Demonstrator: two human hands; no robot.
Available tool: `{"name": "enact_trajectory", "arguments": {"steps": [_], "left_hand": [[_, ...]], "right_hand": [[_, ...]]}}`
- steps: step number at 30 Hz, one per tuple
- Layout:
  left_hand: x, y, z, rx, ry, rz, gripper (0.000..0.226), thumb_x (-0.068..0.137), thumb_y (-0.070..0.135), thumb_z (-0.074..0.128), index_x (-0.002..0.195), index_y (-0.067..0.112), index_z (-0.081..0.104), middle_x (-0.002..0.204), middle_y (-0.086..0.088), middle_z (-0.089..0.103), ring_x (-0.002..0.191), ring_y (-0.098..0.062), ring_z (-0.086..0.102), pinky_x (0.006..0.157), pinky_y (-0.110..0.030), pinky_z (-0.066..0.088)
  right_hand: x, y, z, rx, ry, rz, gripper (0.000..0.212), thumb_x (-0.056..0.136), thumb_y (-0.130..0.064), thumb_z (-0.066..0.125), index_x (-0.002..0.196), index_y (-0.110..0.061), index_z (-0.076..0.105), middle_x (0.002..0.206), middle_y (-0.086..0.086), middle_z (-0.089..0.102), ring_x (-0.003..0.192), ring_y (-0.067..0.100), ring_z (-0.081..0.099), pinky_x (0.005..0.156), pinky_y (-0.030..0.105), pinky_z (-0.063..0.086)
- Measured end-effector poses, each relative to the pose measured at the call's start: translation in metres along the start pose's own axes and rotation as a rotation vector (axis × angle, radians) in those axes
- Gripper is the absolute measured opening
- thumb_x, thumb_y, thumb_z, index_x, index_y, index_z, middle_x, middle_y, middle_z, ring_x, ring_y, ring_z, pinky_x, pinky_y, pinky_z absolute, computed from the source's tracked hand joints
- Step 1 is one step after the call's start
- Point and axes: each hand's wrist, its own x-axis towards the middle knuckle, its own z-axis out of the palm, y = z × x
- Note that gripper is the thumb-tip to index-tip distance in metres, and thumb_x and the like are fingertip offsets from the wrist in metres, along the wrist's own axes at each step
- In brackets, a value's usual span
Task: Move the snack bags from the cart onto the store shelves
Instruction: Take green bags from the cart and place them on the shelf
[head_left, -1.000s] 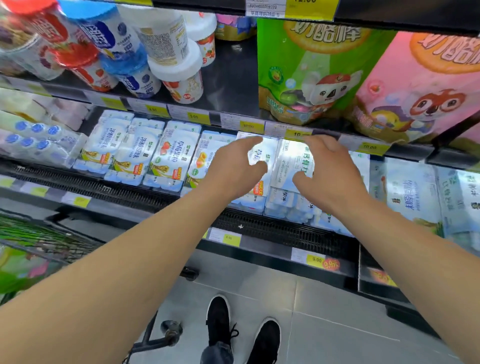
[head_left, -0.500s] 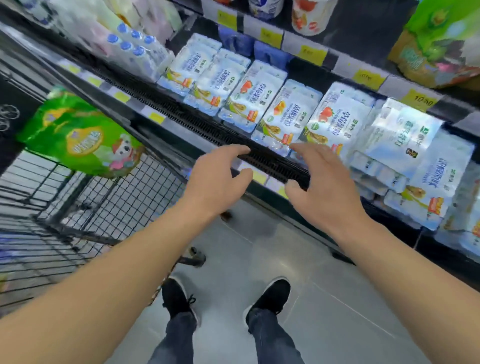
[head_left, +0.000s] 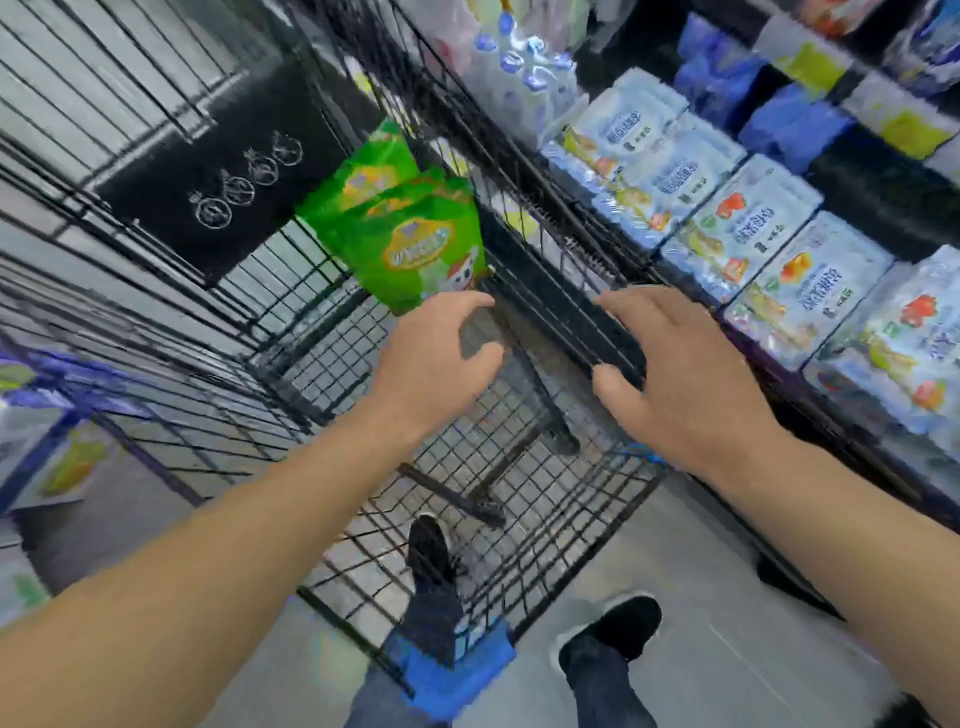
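Two green snack bags (head_left: 415, 234) stand overlapping inside the black wire cart (head_left: 218, 332), leaning against its right wall. My left hand (head_left: 441, 358) hovers just below the front bag, fingers relaxed and empty, fingertips close to its lower edge. My right hand (head_left: 675, 374) floats over the cart's right rim, fingers spread and empty. To the right runs the store shelf (head_left: 769, 405) filled with pale blue packs (head_left: 753, 228).
A black sign panel (head_left: 228, 176) hangs on the cart's far wall. Blue-capped bottles (head_left: 519, 57) stand at the shelf's far end. Yellow price tags (head_left: 904, 130) line an upper shelf. My shoes (head_left: 613, 634) stand on the grey floor beside the cart's blue-padded corner (head_left: 452, 670).
My view swung left and down from the shelf to the cart. Both empty hands left the blue packs and came over the cart, the left one nearing the green bags.
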Motion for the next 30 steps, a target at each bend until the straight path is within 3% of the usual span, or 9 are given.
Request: {"name": "enact_trajectory", "arguments": {"steps": [8,16,20,22,24,26,28,30], "left_hand": [[0.031,-0.108,-0.068,0.014,0.025,-0.071,0.049,0.087,0.028,0.059,0.135,0.022,0.055,0.135,0.002,0.059,0.123,-0.018,0.054,0.103,-0.034,0.044],[0.076,-0.164,-0.098,-0.002,0.031,-0.099,0.051,0.086,0.029,0.059,0.135,0.021,0.054,0.132,-0.002,0.061,0.114,-0.026,0.06,0.098,-0.036,0.048],[0.092,-0.182,-0.101,-0.03,0.024,-0.109,0.052,0.084,0.03,0.059,0.136,0.023,0.053,0.131,-0.002,0.062,0.121,-0.025,0.056,0.099,-0.039,0.046],[0.098,-0.191,-0.102,-0.034,0.031,-0.122,0.052,0.084,0.029,0.059,0.135,0.024,0.053,0.13,-0.002,0.062,0.12,-0.026,0.056,0.098,-0.039,0.047],[0.1,-0.195,-0.101,-0.024,0.034,-0.132,0.051,0.084,0.029,0.059,0.134,0.024,0.053,0.128,-0.001,0.063,0.118,-0.025,0.056,0.096,-0.037,0.047],[0.1,-0.197,-0.099,-0.019,0.031,-0.141,0.05,0.083,0.03,0.061,0.133,0.025,0.054,0.124,-0.001,0.064,0.116,-0.025,0.056,0.092,-0.037,0.046],[0.099,-0.201,-0.097,-0.024,0.016,-0.158,0.052,0.082,0.03,0.063,0.133,0.027,0.053,0.122,-0.001,0.065,0.114,-0.026,0.057,0.09,-0.037,0.047],[0.096,-0.203,-0.096,-0.024,-0.025,-0.166,0.055,0.08,0.032,0.065,0.133,0.027,0.052,0.124,-0.001,0.064,0.115,-0.025,0.057,0.091,-0.037,0.048]], "right_hand": [[0.099,-0.096,0.061,-0.087,-0.065,-0.063,0.055,0.085,-0.025,0.064,0.137,-0.015,0.049,0.139,0.006,0.049,0.125,0.031,0.048,0.105,0.038,0.039],[0.205,-0.147,0.098,-0.257,-0.089,-0.165,0.062,0.084,-0.017,0.066,0.141,-0.007,0.044,0.138,0.015,0.049,0.125,0.037,0.046,0.105,0.043,0.038],[0.242,-0.157,0.119,-0.356,-0.097,-0.2,0.062,0.082,-0.012,0.064,0.14,-0.002,0.046,0.134,0.021,0.054,0.124,0.04,0.048,0.106,0.045,0.037],[0.249,-0.157,0.131,-0.438,-0.118,-0.176,0.051,0.081,-0.012,0.065,0.13,-0.001,0.054,0.12,0.023,0.061,0.114,0.041,0.053,0.096,0.046,0.041],[0.248,-0.152,0.141,-0.493,-0.09,-0.148,0.031,0.075,-0.008,0.063,0.106,-0.003,0.065,0.093,0.02,0.065,0.094,0.041,0.058,0.081,0.046,0.042],[0.243,-0.147,0.143,-0.514,-0.087,-0.12,0.017,0.071,-0.006,0.062,0.088,-0.009,0.065,0.073,0.011,0.058,0.077,0.035,0.055,0.076,0.042,0.037],[0.236,-0.143,0.145,-0.485,-0.119,-0.093,0.012,0.076,-0.006,0.061,0.084,-0.014,0.059,0.07,0.003,0.051,0.078,0.033,0.053,0.081,0.041,0.032],[0.227,-0.138,0.142,-0.454,-0.117,-0.09,0.011,0.081,-0.008,0.063,0.087,-0.016,0.059,0.075,0.004,0.057,0.084,0.035,0.055,0.085,0.042,0.033]]}}
